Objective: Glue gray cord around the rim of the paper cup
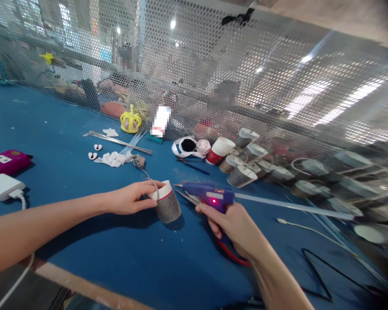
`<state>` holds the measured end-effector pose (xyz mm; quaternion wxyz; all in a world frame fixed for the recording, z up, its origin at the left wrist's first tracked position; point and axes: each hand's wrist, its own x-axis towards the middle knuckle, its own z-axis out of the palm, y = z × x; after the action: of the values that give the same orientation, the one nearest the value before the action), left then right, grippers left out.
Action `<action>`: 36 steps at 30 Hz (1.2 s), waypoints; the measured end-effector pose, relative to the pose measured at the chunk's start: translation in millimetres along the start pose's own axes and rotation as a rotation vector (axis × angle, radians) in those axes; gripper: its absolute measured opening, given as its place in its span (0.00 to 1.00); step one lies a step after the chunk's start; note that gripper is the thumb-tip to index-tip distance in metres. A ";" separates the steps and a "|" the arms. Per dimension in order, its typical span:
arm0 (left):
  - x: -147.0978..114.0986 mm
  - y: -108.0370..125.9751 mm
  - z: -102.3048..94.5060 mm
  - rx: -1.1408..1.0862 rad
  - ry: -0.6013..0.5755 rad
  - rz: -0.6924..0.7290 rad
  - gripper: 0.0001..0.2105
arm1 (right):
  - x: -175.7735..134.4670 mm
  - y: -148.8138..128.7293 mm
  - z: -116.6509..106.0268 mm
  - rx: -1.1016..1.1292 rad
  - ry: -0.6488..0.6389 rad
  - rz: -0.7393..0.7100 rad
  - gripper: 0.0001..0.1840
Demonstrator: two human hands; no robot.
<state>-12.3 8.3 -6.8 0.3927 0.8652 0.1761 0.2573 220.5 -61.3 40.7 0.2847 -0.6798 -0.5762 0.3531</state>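
My left hand (134, 197) grips the rim of a paper cup (168, 209) wrapped in grey material, tilted on the blue table. A thin grey cord (145, 172) runs from the cup's rim to a small bundle behind it. My right hand (228, 221) is wrapped round a blue glue gun (207, 191) with a lit red light. Its nozzle points at the cup's upper edge, just apart from it, and a long clear glue stick (291, 206) sticks out behind. Under the gun, metal blades and a red handle (233, 255), seemingly scissors, are in the same hand, partly hidden.
Several grey-wrapped cups (242, 175) crowd the right side, blurred. Stacked paper cups (220, 150), ribbon, a yellow crown (130, 120) and a phone (161, 121) stand along the perforated metal screen (187, 56). A purple power strip (9, 162) and white charger (4, 186) lie left.
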 end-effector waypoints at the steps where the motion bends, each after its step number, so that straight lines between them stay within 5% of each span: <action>1: 0.0 -0.3 0.3 0.001 0.004 -0.003 0.04 | 3.6 2.4 -1.7 0.057 0.012 -0.017 0.14; 7: 0.3 0.8 2.1 0.017 0.020 -0.013 0.04 | 42.0 16.1 -17.7 0.052 0.290 0.003 0.09; 15: 0.1 2.7 4.2 0.072 0.021 -0.037 0.04 | 92.9 41.6 -20.3 -0.295 0.337 0.068 0.18; 21: 0.0 4.7 4.4 0.065 0.008 -0.009 0.04 | 76.3 13.6 -12.8 -0.516 0.408 -0.163 0.18; 28: -0.8 4.1 6.1 0.147 0.030 0.027 0.06 | 41.9 -57.1 42.8 -0.527 0.091 -0.617 0.17; 32: 0.1 1.6 7.3 0.177 0.046 -0.003 0.06 | 43.2 -69.0 59.6 -0.593 -0.147 -0.598 0.19; 36: 1.3 4.8 5.1 0.051 0.062 0.021 0.06 | 45.1 -62.3 48.1 -0.285 -0.077 -0.555 0.11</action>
<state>-7.8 3.0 -5.5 0.3623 0.8683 0.1854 0.2836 149.2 -7.0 55.1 0.2498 -0.5160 -0.7938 0.2030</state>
